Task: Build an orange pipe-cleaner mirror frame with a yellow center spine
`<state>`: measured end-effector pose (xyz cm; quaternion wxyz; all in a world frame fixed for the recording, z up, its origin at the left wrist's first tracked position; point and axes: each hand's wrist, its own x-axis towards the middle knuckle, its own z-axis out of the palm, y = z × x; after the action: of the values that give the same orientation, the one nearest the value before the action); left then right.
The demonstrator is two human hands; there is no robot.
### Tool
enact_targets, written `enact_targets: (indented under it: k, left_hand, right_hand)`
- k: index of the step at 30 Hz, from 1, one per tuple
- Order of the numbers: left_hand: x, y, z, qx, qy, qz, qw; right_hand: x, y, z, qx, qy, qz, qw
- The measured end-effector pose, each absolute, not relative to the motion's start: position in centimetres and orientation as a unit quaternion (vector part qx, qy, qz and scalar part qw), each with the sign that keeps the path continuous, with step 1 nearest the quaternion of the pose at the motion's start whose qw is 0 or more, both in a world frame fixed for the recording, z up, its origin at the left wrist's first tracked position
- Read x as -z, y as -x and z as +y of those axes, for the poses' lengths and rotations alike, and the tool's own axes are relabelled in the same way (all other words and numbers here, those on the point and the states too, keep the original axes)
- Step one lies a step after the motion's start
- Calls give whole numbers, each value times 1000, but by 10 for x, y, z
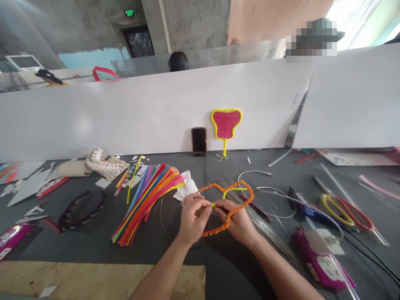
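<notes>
My left hand (pixel 192 216) and my right hand (pixel 237 221) meet over the dark table, thumbs and fingertips pinched together. Between them is a small bit of yellow pipe cleaner (pixel 213 204); a longer yellow length (pixel 234 189) curves out behind my right fingers. An orange twisted pipe-cleaner loop (pixel 251 195), wavy in outline, surrounds the fingertips and passes across my right hand. Part of it is hidden behind my hands. Left of them lies a fanned bundle of multicoloured pipe cleaners (pixel 146 204), beside crumpled white paper (pixel 186 186).
A red fan with yellow edging (pixel 227 124) and a phone (pixel 199 141) lean on the white partition (pixel 150 112). Thin wires (pixel 271 233), scissors (pixel 343 212), blue-handled pliers (pixel 308 208) and a purple power strip (pixel 325 262) lie right. A dark braided headband (pixel 83 212) lies left.
</notes>
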<state>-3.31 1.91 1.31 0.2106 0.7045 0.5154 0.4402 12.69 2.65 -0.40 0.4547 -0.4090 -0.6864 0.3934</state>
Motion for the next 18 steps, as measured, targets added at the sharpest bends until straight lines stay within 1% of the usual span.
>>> enact_targets:
  k: [2, 10, 18]
  left_hand:
    - [-14, 34, 20, -434, -712, 521, 184]
    - [-17, 36, 21, -419, -745, 507, 116]
    - [-18, 36, 21, -389, -767, 492, 135]
  right_hand:
    - [0, -129, 26, -391, 414, -689, 449]
    - [-5, -135, 27, -457, 397, -671, 428]
    - [-3, -134, 28, -472, 416, -639, 443]
